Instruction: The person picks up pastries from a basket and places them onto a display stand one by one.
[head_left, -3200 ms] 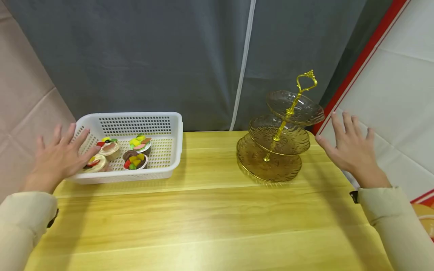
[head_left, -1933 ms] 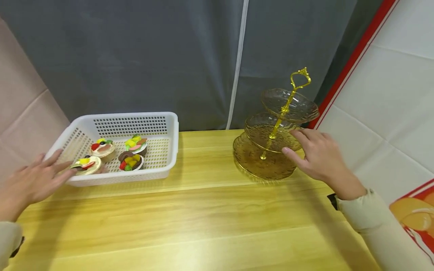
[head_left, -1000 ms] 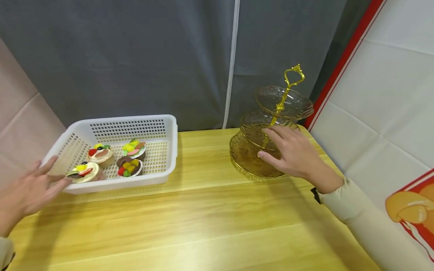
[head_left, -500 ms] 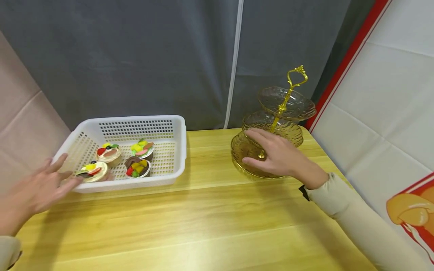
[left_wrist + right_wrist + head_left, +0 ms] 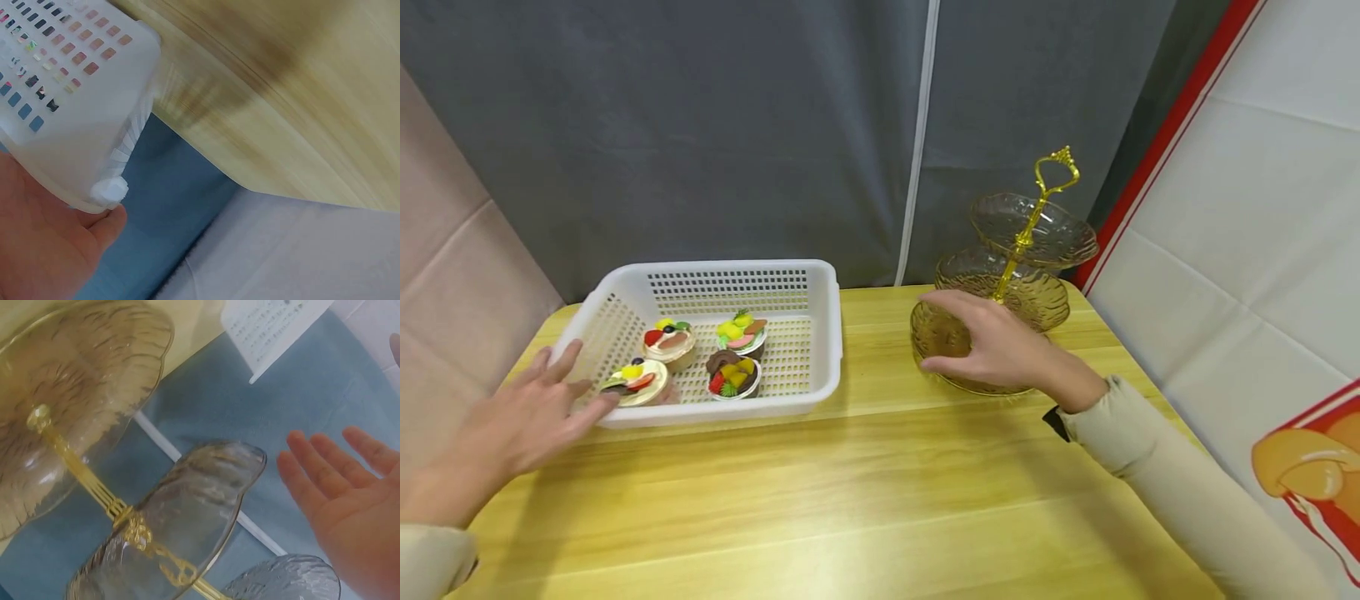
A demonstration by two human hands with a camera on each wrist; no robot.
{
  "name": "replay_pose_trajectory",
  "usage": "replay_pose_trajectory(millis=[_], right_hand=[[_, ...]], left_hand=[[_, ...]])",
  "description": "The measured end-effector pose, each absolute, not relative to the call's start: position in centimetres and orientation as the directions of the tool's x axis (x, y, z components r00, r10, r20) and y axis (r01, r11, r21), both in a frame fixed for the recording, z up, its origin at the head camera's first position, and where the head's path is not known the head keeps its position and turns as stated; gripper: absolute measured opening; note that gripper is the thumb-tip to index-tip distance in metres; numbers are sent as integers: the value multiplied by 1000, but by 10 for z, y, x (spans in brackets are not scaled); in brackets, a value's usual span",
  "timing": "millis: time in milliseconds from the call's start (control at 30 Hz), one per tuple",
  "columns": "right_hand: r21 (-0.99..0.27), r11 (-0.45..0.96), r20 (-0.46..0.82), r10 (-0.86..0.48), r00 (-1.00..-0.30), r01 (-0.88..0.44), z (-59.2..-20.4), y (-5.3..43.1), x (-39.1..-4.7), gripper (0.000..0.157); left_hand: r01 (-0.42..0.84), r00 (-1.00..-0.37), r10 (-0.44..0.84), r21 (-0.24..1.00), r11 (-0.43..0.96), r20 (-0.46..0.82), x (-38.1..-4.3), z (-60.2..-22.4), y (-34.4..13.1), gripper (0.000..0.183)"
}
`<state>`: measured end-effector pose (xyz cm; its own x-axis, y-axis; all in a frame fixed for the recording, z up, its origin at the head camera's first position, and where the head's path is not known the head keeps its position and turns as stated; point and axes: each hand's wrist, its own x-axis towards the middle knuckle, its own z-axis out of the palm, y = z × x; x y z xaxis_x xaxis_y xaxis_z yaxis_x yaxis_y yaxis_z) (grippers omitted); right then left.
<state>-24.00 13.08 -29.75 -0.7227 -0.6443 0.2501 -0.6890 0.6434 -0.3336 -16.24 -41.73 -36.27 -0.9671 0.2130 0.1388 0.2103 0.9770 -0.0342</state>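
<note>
So, left hand [image 5: 527,421] on basket [image 5: 722,410] rim, can't tell if gripping; right hand [image 5: 988,343] by stand [image 5: 1024,239], fingers loose.

Cream, puffy sleeves [image 5: 1187,492] show a black piece [image 5: 1057,423] at each cuff [image 5: 1093,412].

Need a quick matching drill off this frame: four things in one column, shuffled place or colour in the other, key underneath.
Things:
1. cupcakes
2. tiered stand
3. left hand
4. basket

Place or colour:
A. see-through brown and gold
B. white, with holes in the walls
C. inside the basket
D. at the basket's near left corner

Pairs: 1-C, 2-A, 3-D, 4-B
</note>
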Motion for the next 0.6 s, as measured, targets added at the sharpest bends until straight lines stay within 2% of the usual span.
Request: replay_pose_trajectory(millis=[267,600], right_hand=[[-412,612,218,-653,-725,-675,-300,103,-249,87],[-444,539,228,-705,-672,-716,-301,67,-263,84]], left_hand=[[218,-967,217,-9,976,132,-162,-361,-413,67],[214,-966,214,-18,977,142,-159,-359,-412,68]])
